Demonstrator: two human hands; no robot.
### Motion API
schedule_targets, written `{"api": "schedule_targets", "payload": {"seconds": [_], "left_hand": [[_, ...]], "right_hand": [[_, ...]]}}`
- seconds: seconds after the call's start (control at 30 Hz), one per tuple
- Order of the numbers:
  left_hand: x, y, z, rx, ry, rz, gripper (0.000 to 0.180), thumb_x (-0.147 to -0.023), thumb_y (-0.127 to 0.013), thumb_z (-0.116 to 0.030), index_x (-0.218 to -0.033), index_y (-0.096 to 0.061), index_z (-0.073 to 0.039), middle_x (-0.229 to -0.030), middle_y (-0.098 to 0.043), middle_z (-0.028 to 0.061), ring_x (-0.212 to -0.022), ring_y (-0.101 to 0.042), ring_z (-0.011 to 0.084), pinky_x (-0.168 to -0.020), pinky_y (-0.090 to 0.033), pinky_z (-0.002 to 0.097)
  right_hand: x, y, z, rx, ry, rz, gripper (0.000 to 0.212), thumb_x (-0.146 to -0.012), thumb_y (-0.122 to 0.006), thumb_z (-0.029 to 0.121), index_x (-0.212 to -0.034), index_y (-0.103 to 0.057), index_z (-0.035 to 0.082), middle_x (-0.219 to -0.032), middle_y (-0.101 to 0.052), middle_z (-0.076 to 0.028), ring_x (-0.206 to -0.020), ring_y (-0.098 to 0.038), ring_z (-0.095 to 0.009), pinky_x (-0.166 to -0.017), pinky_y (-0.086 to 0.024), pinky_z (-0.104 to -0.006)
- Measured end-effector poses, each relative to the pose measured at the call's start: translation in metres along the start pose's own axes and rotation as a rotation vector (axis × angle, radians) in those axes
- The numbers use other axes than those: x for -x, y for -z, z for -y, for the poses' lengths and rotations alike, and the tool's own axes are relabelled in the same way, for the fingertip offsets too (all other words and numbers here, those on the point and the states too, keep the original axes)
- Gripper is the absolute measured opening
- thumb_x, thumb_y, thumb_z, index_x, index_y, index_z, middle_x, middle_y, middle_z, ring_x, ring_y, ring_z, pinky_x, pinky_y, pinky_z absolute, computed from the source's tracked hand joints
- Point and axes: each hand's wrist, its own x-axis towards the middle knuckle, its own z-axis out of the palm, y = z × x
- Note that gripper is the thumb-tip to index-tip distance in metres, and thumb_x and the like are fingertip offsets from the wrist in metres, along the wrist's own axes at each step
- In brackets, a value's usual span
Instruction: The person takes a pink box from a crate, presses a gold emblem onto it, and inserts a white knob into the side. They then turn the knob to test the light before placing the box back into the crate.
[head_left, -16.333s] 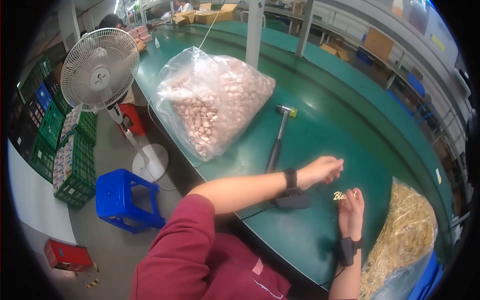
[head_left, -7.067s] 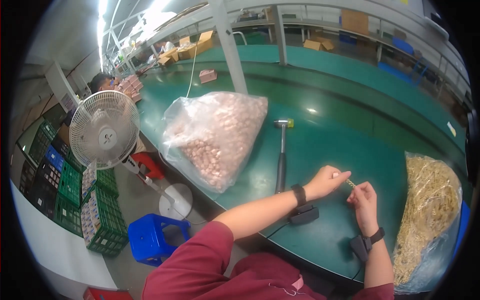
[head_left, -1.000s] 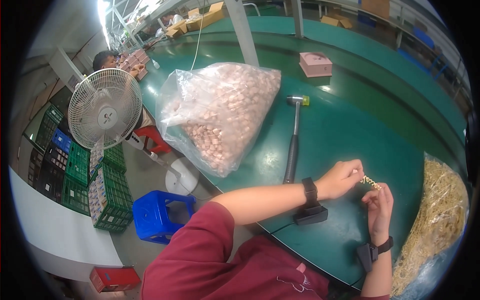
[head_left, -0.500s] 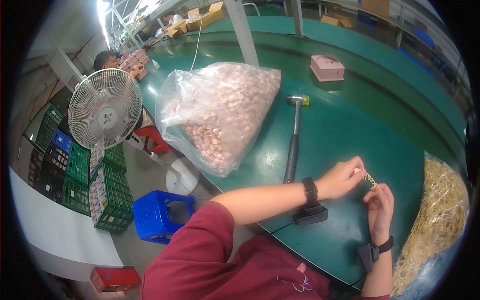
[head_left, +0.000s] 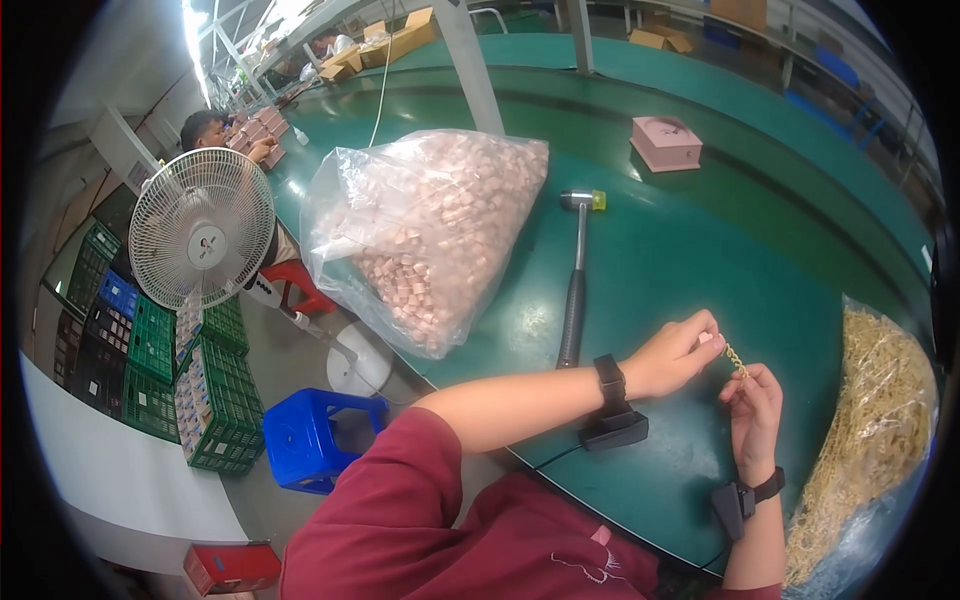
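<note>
My left hand (head_left: pixel 678 355) pinches a small pale pink block (head_left: pixel 706 338) between thumb and fingertips, over the near right part of the green table. From the block a short gold chain (head_left: pixel 735 359) runs down to my right hand (head_left: pixel 755 412), whose thumb and fingertips are closed on its other end. How the chain joins the block is hidden by my left fingers. A hammer (head_left: pixel 575 285) with a black grip and a yellow-tipped head lies beyond my left forearm. At my right stands a clear bag of gold chains (head_left: pixel 865 440).
A big clear bag of small pink blocks (head_left: pixel 430 235) rests left of the hammer. A pink box (head_left: pixel 667 145) sits on the far green belt. Left of the table are a fan (head_left: pixel 205 235), a blue stool (head_left: pixel 315 435) and green crates (head_left: pixel 215 405). Another person (head_left: pixel 205 130) handles pink boxes farther off.
The view has shifted slightly. On the belt, the pink box has moved right relative to the table and shows a different angle. Both hands keep their grip; the chain looks slightly straighter.
</note>
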Motion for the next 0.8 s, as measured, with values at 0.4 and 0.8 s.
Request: {"api": "schedule_targets", "payload": {"seconds": [0.4, 0.8], "left_hand": [[-0.0006, 0.0032, 0.0003, 0.132, 0.058, 0.045, 0.026, -0.095, -0.047, -0.031, -0.09, -0.043, -0.006, -0.066, -0.052, 0.0004, -0.059, -0.046, 0.0069, -0.053, -0.039, 0.0227], [-0.0031, 0.0002, 0.0098, 0.278, 0.063, -0.096, 0.019, -0.088, -0.059, -0.01, -0.092, -0.041, -0.007, -0.081, -0.055, 0.0006, -0.071, -0.052, 0.006, -0.06, -0.042, 0.0212]], "right_hand": [[-0.0005, 0.0029, -0.0021, 0.018, 0.029, 0.002, 0.017, -0.085, -0.058, 0.015, -0.092, -0.055, -0.001, -0.075, -0.059, -0.006, -0.07, -0.057, -0.012, -0.069, -0.044, -0.0239], [0.0005, 0.0017, -0.0058, 0.106, 0.005, 0.001, 0.014, -0.08, -0.062, 0.003, -0.092, -0.055, 0.0, -0.075, -0.06, -0.005, -0.069, -0.058, -0.011, -0.067, -0.045, -0.0214]]}}
